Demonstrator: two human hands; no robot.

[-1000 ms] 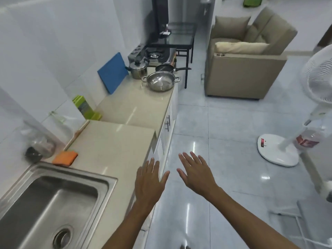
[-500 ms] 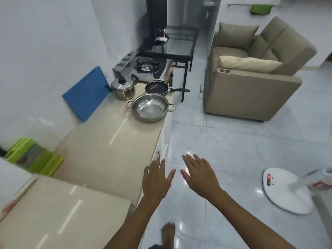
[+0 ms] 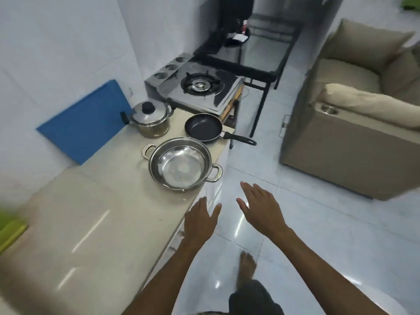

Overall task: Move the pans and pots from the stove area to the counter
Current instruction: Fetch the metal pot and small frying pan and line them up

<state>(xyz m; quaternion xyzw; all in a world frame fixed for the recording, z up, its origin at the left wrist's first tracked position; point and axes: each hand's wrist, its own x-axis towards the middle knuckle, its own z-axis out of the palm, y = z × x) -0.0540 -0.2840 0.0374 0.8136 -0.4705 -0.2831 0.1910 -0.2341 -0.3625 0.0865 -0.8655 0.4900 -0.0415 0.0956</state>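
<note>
A wide steel pot (image 3: pixel 180 164) with two handles sits open on the beige counter (image 3: pixel 95 214). Behind it stand a lidded steel pot (image 3: pixel 150 118) with a black knob and a black frying pan (image 3: pixel 203 127), its handle jutting over the counter edge. The gas stove (image 3: pixel 200 87) at the counter's far end has nothing on its burner. My left hand (image 3: pixel 200 221) hovers open at the counter edge, just short of the wide pot. To its right, over the floor, my right hand (image 3: pixel 259 206) is open too. Both hold nothing.
A blue cutting board (image 3: pixel 88 121) leans on the white wall by the lidded pot. A black glass table (image 3: pixel 256 53) stands beyond the stove. A beige armchair (image 3: pixel 354 123) sits right of the tiled aisle. My bare foot (image 3: pixel 246 267) shows below.
The view has moved forward along the counter; the sink and the fan have left the frame and the pots are much closer. Both hands stay open and raised.
</note>
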